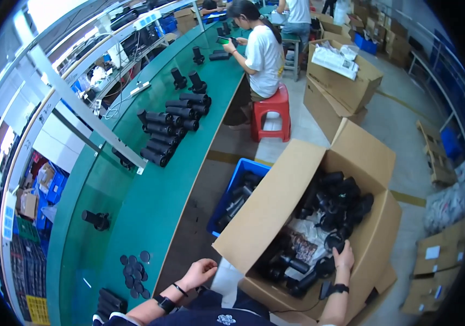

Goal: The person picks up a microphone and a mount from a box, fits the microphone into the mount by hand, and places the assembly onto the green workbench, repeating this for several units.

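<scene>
My right hand [344,257] reaches into a large open cardboard box [269,206], fingers closed on a black part with a round end [334,240]. Around it lie many black cylindrical parts [338,190], jumbled with a crumpled clear plastic bag [304,239]. Between the box and the green workbench [151,217] hangs my left hand [202,271]; its fingers are loosely curled and nothing shows in them. Black round discs [133,274] lie on the bench to the left, near a few black cylinders [110,304] at its near end.
Rows of black cylinders [173,127] lie farther along the bench. One flanged cylinder [95,220] rests by its left side. A blue bin [238,187] of parts stands beside the box. Beyond, a person [265,54] sits on a red stool [271,111]; taped cartons [341,81] stand nearby.
</scene>
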The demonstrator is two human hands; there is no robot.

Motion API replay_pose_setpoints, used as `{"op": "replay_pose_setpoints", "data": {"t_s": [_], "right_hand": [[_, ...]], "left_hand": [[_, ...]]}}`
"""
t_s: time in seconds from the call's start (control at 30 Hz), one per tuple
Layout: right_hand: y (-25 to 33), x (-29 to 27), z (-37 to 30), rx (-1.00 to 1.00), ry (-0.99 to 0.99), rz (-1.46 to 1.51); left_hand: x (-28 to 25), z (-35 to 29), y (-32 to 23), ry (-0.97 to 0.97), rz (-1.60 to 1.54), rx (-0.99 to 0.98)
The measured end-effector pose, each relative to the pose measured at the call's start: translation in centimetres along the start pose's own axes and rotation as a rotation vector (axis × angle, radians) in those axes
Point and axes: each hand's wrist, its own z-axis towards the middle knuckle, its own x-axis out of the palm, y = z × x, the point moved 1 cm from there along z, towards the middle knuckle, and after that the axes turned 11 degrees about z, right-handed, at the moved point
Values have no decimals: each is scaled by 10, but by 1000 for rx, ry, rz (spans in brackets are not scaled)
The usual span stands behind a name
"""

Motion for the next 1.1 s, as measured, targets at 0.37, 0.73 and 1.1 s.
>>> {"op": "replay_pose_setpoints", "data": {"t_s": [0.37, 0.73, 1.1], "right_hand": [[272, -182, -206, -1082, 528, 0], [518, -54, -368, -1739, 990, 4], [688, 173, -407, -1757, 129, -239]], "left_hand": [[-79, -36, -92, -202, 168, 808], [-206, -176, 85, -315, 373, 302], [-253, -298, 289, -1101, -1185, -24]]}}
